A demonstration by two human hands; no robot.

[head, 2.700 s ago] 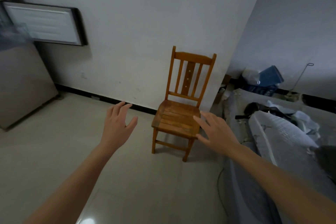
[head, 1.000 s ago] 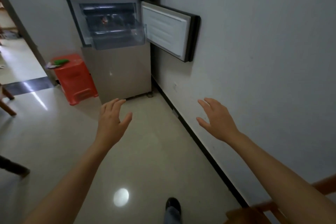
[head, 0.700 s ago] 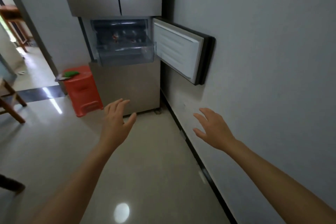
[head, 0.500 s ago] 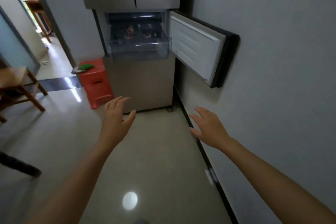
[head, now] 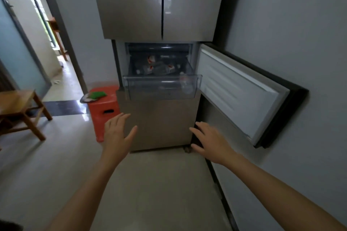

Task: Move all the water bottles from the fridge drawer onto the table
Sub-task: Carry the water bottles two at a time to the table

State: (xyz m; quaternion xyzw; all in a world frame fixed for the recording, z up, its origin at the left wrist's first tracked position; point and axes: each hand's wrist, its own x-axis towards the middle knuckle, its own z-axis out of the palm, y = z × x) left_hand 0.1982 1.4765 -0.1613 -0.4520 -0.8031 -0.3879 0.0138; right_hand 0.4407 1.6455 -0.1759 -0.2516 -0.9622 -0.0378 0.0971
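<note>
As fridge drawer (head: 161, 88) nears | left hand (head: 117, 135), right hand (head: 211, 142) empty, splayed | water bottles (head: 155, 66) inside

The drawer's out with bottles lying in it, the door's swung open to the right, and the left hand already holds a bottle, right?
No: in the head view the left hand is open and empty, below the drawer. The bottles do lie in it, and the door is swung open to the right.

The fridge (head: 131, 5) had smooth, glossy doors, and its drawer (head: 161, 90) was clear plastic, as were the water bottles (head: 159, 68) inside. The floor (head: 159, 184) was polished and reflective, the stool (head: 105, 107) shiny plastic, the table (head: 15, 99) varnished wood, the wall (head: 300, 24) matt.
</note>
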